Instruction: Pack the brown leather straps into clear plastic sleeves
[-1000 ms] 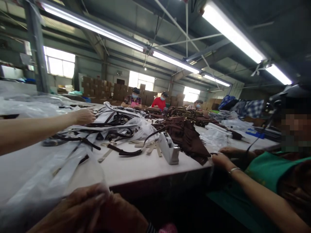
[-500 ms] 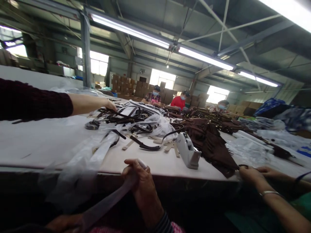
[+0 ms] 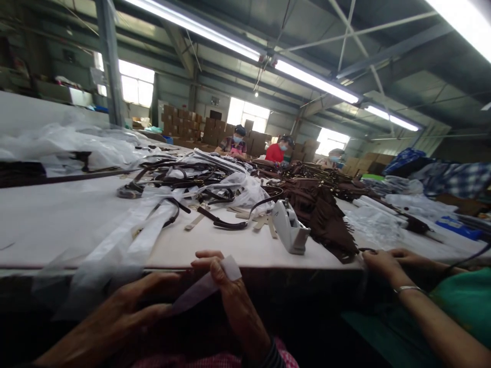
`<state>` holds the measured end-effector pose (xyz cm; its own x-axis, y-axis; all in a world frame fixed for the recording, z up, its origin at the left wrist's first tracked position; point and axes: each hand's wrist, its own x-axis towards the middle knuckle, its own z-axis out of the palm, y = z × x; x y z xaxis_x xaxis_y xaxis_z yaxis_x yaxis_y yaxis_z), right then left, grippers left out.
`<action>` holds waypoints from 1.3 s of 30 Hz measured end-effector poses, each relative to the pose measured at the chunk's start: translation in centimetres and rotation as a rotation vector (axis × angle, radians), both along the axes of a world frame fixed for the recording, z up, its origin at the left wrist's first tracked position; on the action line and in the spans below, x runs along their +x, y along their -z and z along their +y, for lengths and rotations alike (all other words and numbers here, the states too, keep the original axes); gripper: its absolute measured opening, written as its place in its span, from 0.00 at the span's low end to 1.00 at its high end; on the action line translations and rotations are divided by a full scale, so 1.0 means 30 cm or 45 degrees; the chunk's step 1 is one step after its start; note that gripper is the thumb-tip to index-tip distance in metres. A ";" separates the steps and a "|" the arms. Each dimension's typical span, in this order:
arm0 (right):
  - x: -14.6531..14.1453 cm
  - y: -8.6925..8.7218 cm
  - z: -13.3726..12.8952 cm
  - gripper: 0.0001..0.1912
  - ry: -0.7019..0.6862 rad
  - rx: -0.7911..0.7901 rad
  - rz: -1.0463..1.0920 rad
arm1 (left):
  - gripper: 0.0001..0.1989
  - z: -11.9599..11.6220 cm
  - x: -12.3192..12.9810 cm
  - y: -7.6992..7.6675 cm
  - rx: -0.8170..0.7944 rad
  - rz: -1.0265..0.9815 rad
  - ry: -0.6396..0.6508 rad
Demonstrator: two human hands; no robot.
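A narrow white translucent strip (image 3: pixel 203 291) slants across my lap, just below the table edge. My right hand (image 3: pixel 233 294) pinches its upper end between thumb and fingers, and a short flap sticks out past the thumb. My left hand (image 3: pixel 123 312) is at the strip's lower end, fingers stretched out and thumb apart, the thumb tip touching or close to the strip. On the table ahead lie long clear plastic sleeves (image 3: pixel 111 240) hanging over the edge, a dark strap (image 3: pixel 226 224) with a buckle end, and a grey tape dispenser (image 3: pixel 289 230).
Dark straps (image 3: pixel 172 176) are heaped mid-table, with brown fringed pieces (image 3: pixel 314 214) to their right. A co-worker's hands (image 3: pixel 387 263) hold a dark cord at the right edge. Plastic film (image 3: pixel 69 143) covers the far left. Several masked people sit across the table.
My left hand has risen and spread its fingers, with the strip less stretched out. A co-worker's arm at the left has left view. The camera has turned slightly right.
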<state>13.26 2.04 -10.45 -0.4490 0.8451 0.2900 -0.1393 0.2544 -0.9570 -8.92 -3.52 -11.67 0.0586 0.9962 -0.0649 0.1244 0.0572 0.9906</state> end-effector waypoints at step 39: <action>0.137 -0.179 0.558 0.10 -0.110 1.150 -1.462 | 0.05 0.578 0.107 -0.129 0.713 1.143 0.326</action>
<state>17.37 18.77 -5.09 -0.8326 0.5328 0.1512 0.5281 0.8460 -0.0730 -5.72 13.82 -7.79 0.4266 0.8627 0.2717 0.7599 -0.5047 0.4097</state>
